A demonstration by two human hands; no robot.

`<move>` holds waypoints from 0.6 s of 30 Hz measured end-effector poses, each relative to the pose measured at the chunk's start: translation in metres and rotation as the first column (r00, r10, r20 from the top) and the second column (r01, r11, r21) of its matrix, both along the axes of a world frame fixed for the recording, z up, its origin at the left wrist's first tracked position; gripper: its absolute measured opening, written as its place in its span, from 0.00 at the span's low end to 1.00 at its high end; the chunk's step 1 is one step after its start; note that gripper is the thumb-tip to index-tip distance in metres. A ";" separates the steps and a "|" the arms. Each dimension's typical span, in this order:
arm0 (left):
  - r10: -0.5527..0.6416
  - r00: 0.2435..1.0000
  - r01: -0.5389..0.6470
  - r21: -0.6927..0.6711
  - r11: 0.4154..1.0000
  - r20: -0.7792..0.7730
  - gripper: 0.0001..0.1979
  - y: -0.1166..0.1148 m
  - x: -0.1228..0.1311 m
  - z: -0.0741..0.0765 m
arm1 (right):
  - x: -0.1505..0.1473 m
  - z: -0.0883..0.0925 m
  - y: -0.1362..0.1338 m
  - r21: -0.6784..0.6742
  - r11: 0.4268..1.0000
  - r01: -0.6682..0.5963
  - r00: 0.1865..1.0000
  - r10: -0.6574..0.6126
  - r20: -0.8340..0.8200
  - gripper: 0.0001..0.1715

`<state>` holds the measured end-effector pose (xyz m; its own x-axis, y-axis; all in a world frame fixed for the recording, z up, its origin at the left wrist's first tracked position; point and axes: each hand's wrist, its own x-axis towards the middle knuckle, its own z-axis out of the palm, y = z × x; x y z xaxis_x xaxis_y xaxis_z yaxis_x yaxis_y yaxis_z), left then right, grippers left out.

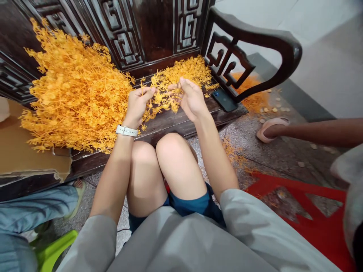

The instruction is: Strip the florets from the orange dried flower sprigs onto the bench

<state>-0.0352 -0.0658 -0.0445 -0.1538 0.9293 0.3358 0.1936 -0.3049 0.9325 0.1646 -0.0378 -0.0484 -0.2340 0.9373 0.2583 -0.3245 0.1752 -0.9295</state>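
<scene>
Both hands hover over the bench seat [170,121]. The left hand [138,104] and right hand [191,98] each pinch one end of the orange sprig [163,101], which runs side to side between them. A big pile [76,87] crowds the left, a phone [225,99] lies near the right, and there's bare seat along the front edge.

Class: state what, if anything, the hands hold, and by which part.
One orange sprig bunch, held by both hands: the left hand grips its left end, and the right hand pinches its right end.
</scene>
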 end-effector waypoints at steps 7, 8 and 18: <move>0.052 0.997 -0.053 0.000 0.999 0.061 0.19 -0.004 0.008 0.003 | -0.003 -0.009 -0.005 -0.147 0.988 0.038 0.978 -0.067 -0.196 0.30; 0.056 0.998 -0.056 0.001 0.998 0.040 0.18 -0.004 0.009 0.002 | -0.002 -0.008 -0.009 -0.164 0.986 0.031 0.974 -0.067 -0.216 0.29; 0.370 0.926 -0.364 -0.078 0.928 0.076 0.16 0.023 -0.021 -0.018 | 0.063 0.056 -0.114 0.134 0.900 -0.414 0.883 0.433 -0.179 0.24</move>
<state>-0.0562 -0.0432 -0.0620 -0.5141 0.8206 0.2497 0.1974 -0.1701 0.9654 0.2279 -0.1518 0.0074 -0.5384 0.7310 0.4192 -0.5630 0.0581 -0.8244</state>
